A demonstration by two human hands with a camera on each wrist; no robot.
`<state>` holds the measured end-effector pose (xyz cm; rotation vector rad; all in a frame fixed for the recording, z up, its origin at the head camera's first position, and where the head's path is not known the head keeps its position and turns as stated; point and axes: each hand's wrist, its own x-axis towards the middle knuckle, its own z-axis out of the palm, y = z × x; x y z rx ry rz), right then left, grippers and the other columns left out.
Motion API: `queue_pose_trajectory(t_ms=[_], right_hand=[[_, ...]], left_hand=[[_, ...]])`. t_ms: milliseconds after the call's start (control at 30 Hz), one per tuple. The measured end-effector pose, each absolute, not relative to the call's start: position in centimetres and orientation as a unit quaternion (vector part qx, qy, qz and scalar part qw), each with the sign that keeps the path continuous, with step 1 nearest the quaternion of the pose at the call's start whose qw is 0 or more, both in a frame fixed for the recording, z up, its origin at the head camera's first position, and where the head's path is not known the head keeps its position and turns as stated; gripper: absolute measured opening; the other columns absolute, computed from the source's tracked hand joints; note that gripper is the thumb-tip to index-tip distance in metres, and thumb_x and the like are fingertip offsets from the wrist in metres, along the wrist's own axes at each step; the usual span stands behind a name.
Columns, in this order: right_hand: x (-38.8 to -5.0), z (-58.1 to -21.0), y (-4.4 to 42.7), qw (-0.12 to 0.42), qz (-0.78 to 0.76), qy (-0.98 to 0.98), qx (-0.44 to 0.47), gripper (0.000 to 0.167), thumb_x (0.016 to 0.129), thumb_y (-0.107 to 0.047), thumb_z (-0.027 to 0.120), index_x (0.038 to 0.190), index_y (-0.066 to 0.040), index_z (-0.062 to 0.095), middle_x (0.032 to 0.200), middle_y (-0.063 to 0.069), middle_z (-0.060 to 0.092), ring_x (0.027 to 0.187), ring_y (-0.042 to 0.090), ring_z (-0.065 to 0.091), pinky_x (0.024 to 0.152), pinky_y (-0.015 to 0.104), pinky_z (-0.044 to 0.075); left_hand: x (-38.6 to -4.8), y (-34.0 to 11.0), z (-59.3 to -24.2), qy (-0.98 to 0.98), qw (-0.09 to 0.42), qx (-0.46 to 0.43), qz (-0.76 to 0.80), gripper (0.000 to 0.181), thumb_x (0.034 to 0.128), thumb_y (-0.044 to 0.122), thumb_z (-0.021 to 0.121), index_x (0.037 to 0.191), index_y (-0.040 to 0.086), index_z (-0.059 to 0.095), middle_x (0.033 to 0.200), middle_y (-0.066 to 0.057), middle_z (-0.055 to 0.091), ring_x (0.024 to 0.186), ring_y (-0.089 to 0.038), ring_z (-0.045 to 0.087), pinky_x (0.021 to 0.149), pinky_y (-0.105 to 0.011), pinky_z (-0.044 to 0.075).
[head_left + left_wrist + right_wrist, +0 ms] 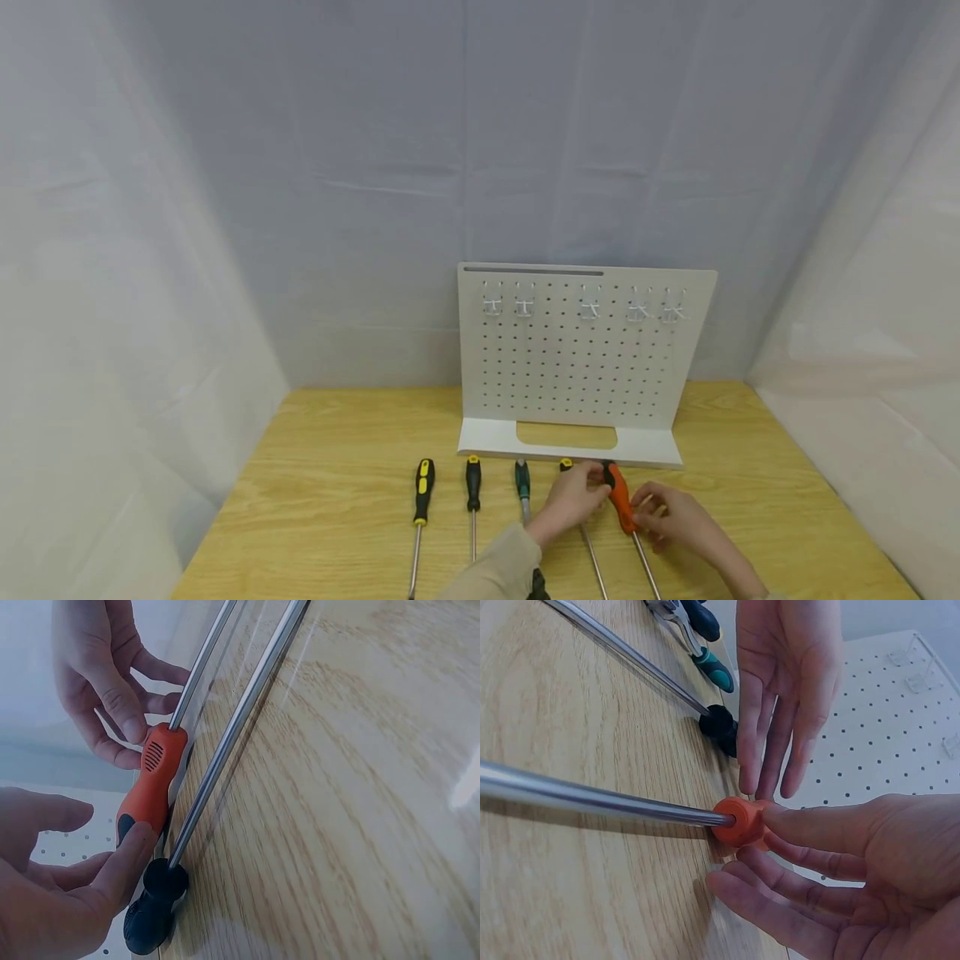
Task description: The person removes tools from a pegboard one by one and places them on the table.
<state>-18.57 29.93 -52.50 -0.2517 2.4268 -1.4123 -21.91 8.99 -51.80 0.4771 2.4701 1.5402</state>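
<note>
An orange-and-black-handled screwdriver [621, 500] lies on the wooden table, its long metal shaft toward me. My left hand [573, 496] touches the black end of its handle with extended fingers; the thumb stands apart in the left wrist view. On the other side, my right hand [672, 517] rests its thumb and fingertips against the handle near the shaft, the other fingers loosely bent. The right wrist view shows the thumb on the orange collar [735, 821]. Beneath my left hand lies a black screwdriver [156, 907] with a yellow end, partly hidden in the head view.
Further left lie a green-and-black-handled tool [522, 479], a black screwdriver [473, 483] and a yellow-and-black screwdriver [424, 492]. Behind them stands a white pegboard [570, 358] with several clear hooks [590, 304] near its top. Pale sheeting [360, 208] encloses the table.
</note>
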Motion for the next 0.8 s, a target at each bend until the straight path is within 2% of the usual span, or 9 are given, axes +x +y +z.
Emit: queue_pose_trajectory(t_ms=[267,467,633,700,800], right_hand=[[-18.7,-52.2,30.2,0.149,-0.491,0.854,-0.09,0.019,0.098,-0.01,0.066,0.109,0.005,0.061,0.087,0.009,0.067,0.067,0.024,0.067,0.055,0.034,0.062],[-19.4,-51.3,30.1,0.109,-0.468,0.873,-0.082,0.023,0.098,-0.013,0.066,0.111,0.006,0.062,0.093,0.012,0.067,0.072,0.023,0.065,0.057,0.03,0.061],[-20.4,-50.1,29.9,0.041,-0.434,0.895,-0.097,0.019,0.099,-0.01,0.065,0.112,0.004,0.064,0.097,0.011,0.068,0.077,0.023,0.067,0.059,0.028,0.06],[-20.7,-49.6,29.9,0.001,-0.405,0.909,-0.099,0.017,0.098,-0.01,0.066,0.111,0.001,0.065,0.097,0.008,0.068,0.08,0.022,0.067,0.062,0.027,0.059],[-21.2,-49.1,29.9,-0.056,-0.368,0.921,-0.115,0.02,0.097,-0.009,0.067,0.115,0.0,0.066,0.101,0.01,0.071,0.088,0.026,0.068,0.071,0.032,0.061]], left_hand=[[-22.0,8.2,-51.3,0.814,0.112,0.159,0.547,0.037,0.0972,0.007,0.066,0.131,-0.006,0.059,0.122,-0.02,0.067,0.095,-0.023,0.072,0.067,-0.023,0.06],[-23.1,5.5,-50.2,0.821,0.094,0.192,0.529,0.036,0.101,0.011,0.061,0.134,-0.001,0.06,0.128,-0.016,0.066,0.104,-0.025,0.07,0.074,-0.023,0.06],[-24.8,1.8,-48.9,0.846,0.057,0.205,0.489,0.033,0.1035,0.014,0.058,0.134,0.001,0.061,0.13,-0.013,0.067,0.109,-0.029,0.068,0.083,-0.031,0.061],[-25.5,0.1,-48.5,0.856,0.032,0.21,0.471,0.033,0.1042,0.013,0.057,0.135,0.001,0.061,0.131,-0.014,0.066,0.111,-0.031,0.068,0.087,-0.035,0.061],[-26.1,-2.7,-48.0,0.872,-0.001,0.216,0.44,0.033,0.1047,0.011,0.055,0.135,0.001,0.06,0.134,-0.015,0.065,0.114,-0.031,0.067,0.093,-0.04,0.059]])
